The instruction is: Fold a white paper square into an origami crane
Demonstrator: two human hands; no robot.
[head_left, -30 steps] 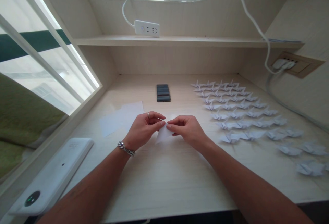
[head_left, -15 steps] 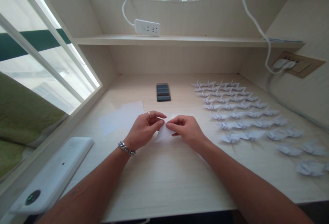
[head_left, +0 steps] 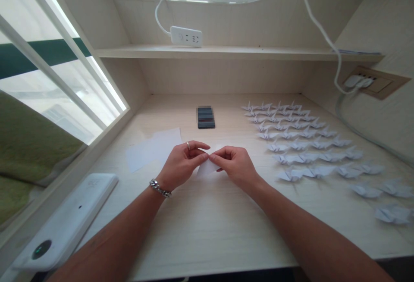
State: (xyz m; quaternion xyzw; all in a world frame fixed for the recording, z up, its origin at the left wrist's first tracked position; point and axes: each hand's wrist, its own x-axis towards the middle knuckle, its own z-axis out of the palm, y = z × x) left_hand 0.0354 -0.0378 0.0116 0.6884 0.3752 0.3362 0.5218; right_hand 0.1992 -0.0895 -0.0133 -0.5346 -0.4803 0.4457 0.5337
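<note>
A small folded white paper is held just above the pale wooden desk near its middle. My left hand, wearing a ring and a chain bracelet, pinches the paper's upper left edge. My right hand pinches it from the right, fingertips meeting those of the left. Both hands are closed on the paper, which they partly hide.
Several folded paper cranes lie in rows on the right. Flat white sheets lie left of the hands, a dark phone behind them. A white device sits at front left. A power strip rests on the shelf.
The hands have drawn slightly closer together and the paper has sunk a little lower between them. Nothing else on the desk has moved.
</note>
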